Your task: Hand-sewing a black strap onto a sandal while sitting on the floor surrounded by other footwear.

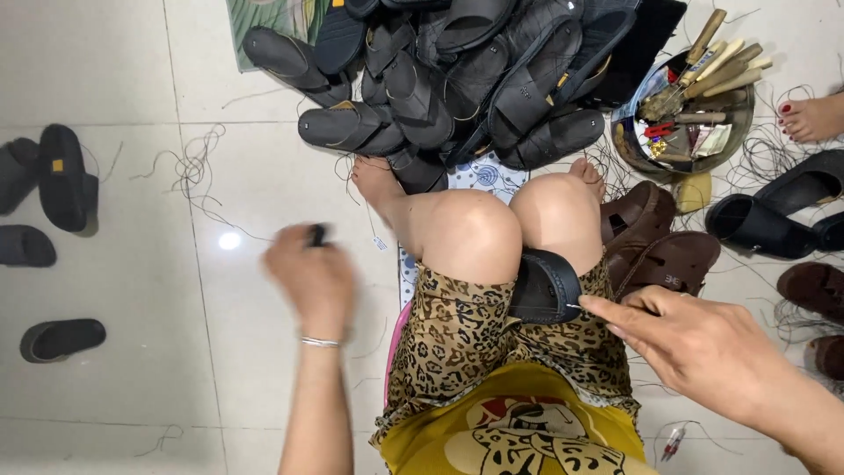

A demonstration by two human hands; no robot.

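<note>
— Where's the black sandal, and pointing which way?

— Wedged between the two bare knees, resting on the leopard-print lap. Long axis running roughly away from the body, the rounded end showing toward the lap, the rest hidden between the legs.

— And the right hand?

— Just beside the sandal's right edge, fingers pinched closed on something thin, perhaps a needle or thread, too small to tell for sure. Tip touching or nearly touching the sandal's rim.

— Left hand?

— Raised out to the left, well apart from the sandal, blurred. Fingers closed around a small dark object; kind not clear. Thin bangle at the wrist.

— Open room for moving?

— Bare tile floor to the left, wide and free apart from loose threads and a few dark slippers near the left edge.

— Crowded elsewhere?

— Yes. Straight ahead, just past the feet, a big pile of black sandals. To the right, two brown sandals close against the right leg, more black and brown ones beyond. Up right, a round metal tray full of wooden-handled tools, tangled thread around it. Another person's foot at the far right edge.
</note>
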